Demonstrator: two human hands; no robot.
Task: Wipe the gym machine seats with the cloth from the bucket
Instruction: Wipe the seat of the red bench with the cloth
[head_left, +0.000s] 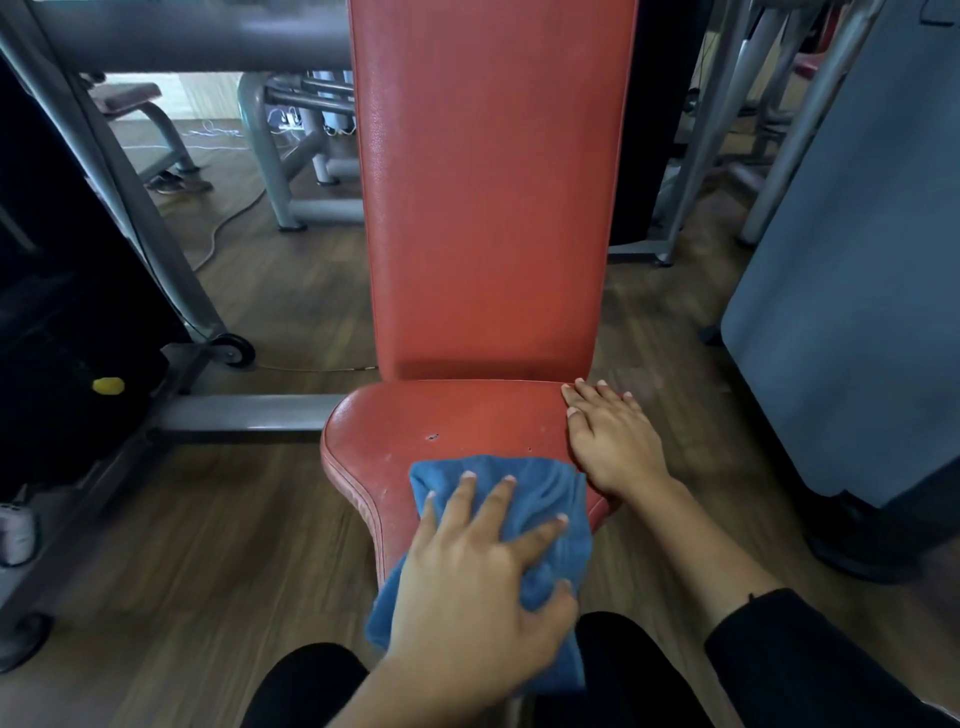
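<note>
A red padded seat (415, 431) lies low in the middle of the head view, with a tall red backrest (488, 197) rising behind it. A blue cloth (550, 493) is spread over the seat's near, narrow end. My left hand (483, 577) presses flat on the cloth with fingers spread. My right hand (610, 441) rests palm down on the seat's right edge, fingers apart, beside the cloth and holding nothing. No bucket is in view.
A grey steel machine frame (244, 413) runs left from the seat, with a black weight stack (62, 291) and yellow pin (108, 385). A grey covered machine (852, 291) stands at right. More frames and a cable (228, 218) lie on the wooden floor behind.
</note>
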